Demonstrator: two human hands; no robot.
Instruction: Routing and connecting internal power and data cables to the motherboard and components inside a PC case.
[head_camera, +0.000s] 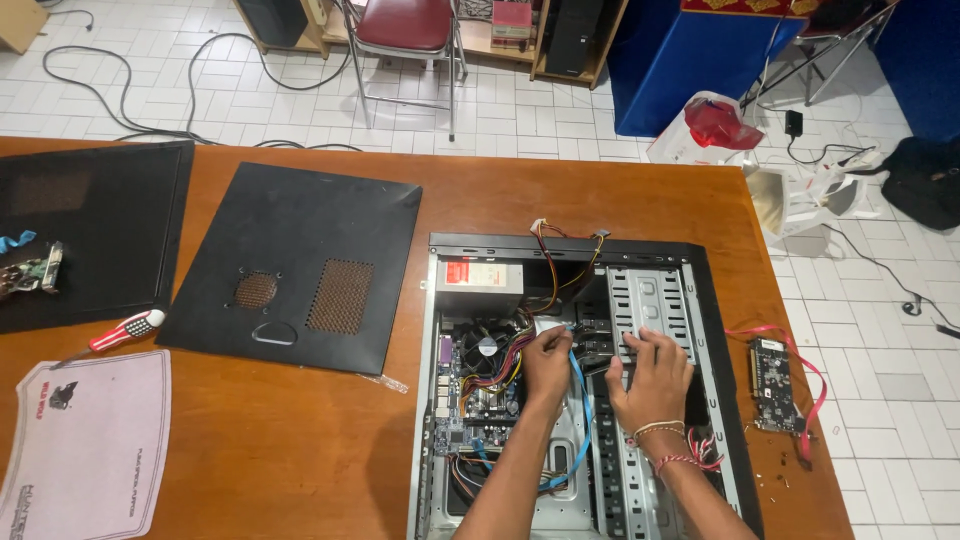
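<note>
An open desktop computer case (712, 300) lies on its side on a brown wooden table (500, 200). Both of my hands reach inside it. My left hand (546, 362) pinches a white connector together with a blue flat cable (583, 410) above the motherboard (480, 385). My right hand (652, 378) rests fingers-down on the metal drive cage (645, 295), wearing thread bracelets at the wrist. A grey power supply (480, 277) sits at the case's far corner with coloured wires (555, 262) running from it.
A black side panel (300, 265) lies left of the case, a second panel (95, 225) further left. A red-and-white screwdriver (125, 330) and a pale mouse pad (90, 450) are near the left front. A loose circuit card (772, 385) with a red cable (810, 380) lies right of the case.
</note>
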